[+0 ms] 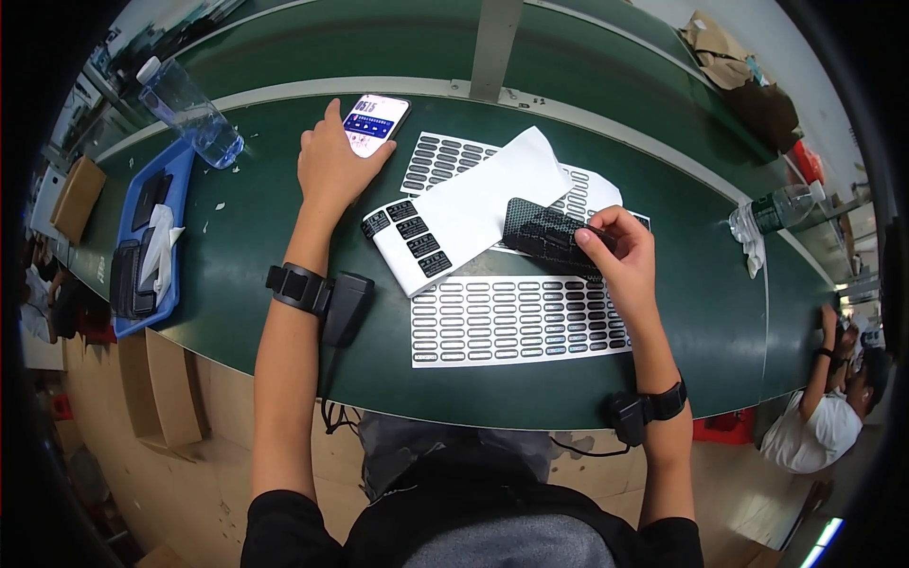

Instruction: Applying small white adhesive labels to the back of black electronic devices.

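The left hand (336, 163) reaches forward, loosely spread, while the right hand (627, 254), turned inward, apparently pinches.

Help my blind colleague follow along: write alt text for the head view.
A person's right hand holds a dark textured piece over white sheets of small dark labels on a green workbench; the left hand is at a lit phone near the far edge. A blue tray and a clear bottle are at the left.
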### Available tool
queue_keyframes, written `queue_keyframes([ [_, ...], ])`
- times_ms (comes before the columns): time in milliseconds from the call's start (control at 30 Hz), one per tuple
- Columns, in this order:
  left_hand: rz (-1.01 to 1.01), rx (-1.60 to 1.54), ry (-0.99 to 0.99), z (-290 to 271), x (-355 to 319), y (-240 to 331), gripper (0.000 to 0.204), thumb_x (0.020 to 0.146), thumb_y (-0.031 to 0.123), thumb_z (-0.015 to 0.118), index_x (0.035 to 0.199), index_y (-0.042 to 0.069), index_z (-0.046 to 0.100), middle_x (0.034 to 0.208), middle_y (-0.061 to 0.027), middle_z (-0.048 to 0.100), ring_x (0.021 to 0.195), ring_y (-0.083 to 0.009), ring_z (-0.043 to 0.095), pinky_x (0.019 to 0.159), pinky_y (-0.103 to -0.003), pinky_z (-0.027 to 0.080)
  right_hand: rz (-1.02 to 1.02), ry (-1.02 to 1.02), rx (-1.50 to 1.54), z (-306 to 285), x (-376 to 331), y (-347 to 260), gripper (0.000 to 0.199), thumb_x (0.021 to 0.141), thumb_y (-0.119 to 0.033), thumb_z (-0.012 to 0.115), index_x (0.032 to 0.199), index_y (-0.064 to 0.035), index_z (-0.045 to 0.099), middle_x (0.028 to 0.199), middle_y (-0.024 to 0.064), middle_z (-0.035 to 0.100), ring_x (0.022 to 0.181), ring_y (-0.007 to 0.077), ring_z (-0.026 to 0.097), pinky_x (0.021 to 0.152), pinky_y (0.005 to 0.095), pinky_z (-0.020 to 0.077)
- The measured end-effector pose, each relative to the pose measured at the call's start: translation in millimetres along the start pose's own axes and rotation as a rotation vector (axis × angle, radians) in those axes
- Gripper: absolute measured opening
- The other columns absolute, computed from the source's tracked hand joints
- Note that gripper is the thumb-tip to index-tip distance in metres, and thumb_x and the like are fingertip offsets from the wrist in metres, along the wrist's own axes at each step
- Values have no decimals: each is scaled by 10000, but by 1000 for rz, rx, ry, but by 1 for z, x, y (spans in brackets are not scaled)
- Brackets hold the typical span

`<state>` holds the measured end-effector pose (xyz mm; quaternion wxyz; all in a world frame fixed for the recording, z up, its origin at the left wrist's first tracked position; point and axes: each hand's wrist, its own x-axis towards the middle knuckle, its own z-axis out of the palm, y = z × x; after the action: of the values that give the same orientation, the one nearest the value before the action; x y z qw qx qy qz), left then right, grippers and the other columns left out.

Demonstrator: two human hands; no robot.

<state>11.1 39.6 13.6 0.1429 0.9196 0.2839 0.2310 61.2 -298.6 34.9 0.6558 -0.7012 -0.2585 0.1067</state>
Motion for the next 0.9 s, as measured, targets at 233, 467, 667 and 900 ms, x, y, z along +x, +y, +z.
queue_keyframes([
  [233, 328, -25, 403, -15, -11, 20, 684, 753, 408, 734, 1261, 5, 518, 1096, -168, 611, 1054, -331, 552, 890, -409, 463, -1, 1, -16, -4, 1, 2, 125, 851, -77, 685, 853, -20, 575, 800, -30, 563, 743, 30, 508, 671, 178, 403],
  [467, 599, -378, -432, -33, -55, 69, 475, 722, 319, 772, 1063, 23, 623, 1070, -113, 575, 1008, -299, 562, 898, -370, 454, 49, -4, 9, -12, 4, 6, 93, 891, -95, 638, 919, -12, 608, 849, -20, 590, 779, 37, 527, 693, 178, 412],
  [667, 826, -351, -426, -22, -60, 64, 477, 656, 223, 791, 1071, 49, 633, 1157, -95, 586, 1124, -277, 526, 971, -378, 431, 125, 111, 43, -7, 8, -2, 310, 887, -83, 627, 1177, -4, 554, 978, 30, 626, 884, 62, 566, 751, 200, 439],
  [900, 894, -493, -587, -23, -57, 66, 478, 601, 107, 777, 1057, 73, 639, 1171, -72, 600, 1035, -280, 586, 917, -370, 476, 91, 132, 72, -6, 8, 0, 342, 884, -44, 597, 1216, -5, 526, 1036, 57, 650, 859, 73, 592, 689, 199, 439],
])
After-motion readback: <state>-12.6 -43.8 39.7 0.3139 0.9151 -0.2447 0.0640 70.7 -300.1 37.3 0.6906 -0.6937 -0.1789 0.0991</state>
